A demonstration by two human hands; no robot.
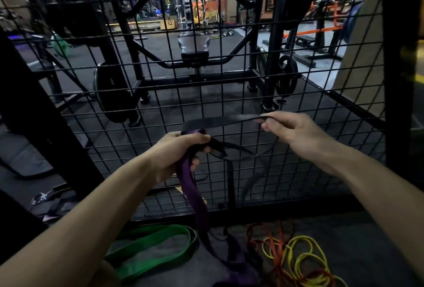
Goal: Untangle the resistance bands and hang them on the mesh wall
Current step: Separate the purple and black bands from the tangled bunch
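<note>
both bare forearms reach forward from the lower corners and converge toward the middle. the left hand (176,153) sits lower, fingers and thumb curled closed in a grip, knuckles up. the right hand (291,129) is higher and off to the right, thumb and forefinger pinched together, the other fingers loosely bent beneath. the hands are apart.

**Dim foreground, lit hall beyond**

Low light surrounds both hands; the brightest patches lie far beyond them, from ceiling spots and orange and blue glows. Below the hands the floor sinks into shadow. Wide-angle distortion bends lines toward the edges, and detail is soft and grainy.
</note>
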